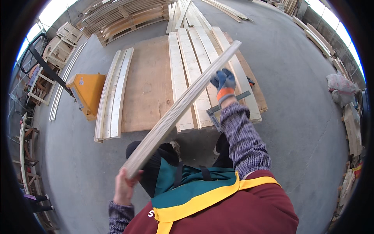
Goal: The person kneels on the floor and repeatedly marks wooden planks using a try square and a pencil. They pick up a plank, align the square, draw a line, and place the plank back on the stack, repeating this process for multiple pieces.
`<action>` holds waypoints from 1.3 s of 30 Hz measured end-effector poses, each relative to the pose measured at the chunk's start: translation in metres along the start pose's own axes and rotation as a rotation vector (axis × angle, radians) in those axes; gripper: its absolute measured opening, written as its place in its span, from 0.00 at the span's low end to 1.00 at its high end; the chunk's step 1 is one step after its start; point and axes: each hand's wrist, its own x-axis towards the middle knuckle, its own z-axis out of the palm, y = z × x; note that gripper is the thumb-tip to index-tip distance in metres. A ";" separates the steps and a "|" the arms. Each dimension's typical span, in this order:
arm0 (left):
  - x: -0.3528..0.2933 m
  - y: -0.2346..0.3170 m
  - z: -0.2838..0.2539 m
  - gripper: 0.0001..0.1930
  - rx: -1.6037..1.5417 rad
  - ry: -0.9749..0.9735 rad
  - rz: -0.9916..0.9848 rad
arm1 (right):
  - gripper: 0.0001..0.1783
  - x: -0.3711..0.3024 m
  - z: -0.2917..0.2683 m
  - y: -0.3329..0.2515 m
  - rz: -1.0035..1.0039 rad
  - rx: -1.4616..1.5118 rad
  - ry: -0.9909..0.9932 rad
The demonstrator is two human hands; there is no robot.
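A long, narrow wooden board (175, 117) slants across in front of me, from near left to far right. My left hand (126, 184), bare, is closed around its near end. In a blue and orange glove, my right hand (224, 82) has its fingers curled against the board's right edge; part of that grip is hidden. Under my right wrist a metal carpenter's square (213, 117) lies on pale planks (183, 70), which are set side by side lengthwise. The slanting board passes above them.
A plywood sheet (146, 85) lies under the planks, with more planks (119, 93) along its left side. Left of these stands a yellow pallet jack (87, 91). Stacked pallets (124, 17) stand at the back. A dark object (250, 82) sits by the right planks.
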 end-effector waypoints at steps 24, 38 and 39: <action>0.147 -0.082 0.102 0.51 -0.101 -0.165 -0.487 | 0.23 -0.113 -0.146 0.028 -0.399 -1.250 -0.447; 0.123 -0.112 0.112 0.31 0.208 0.177 0.170 | 0.30 -0.162 -0.036 0.044 -0.494 -1.249 -1.667; 0.127 -0.111 0.115 0.33 0.253 0.155 0.190 | 0.30 -0.160 -0.039 0.050 -0.458 -1.286 -1.678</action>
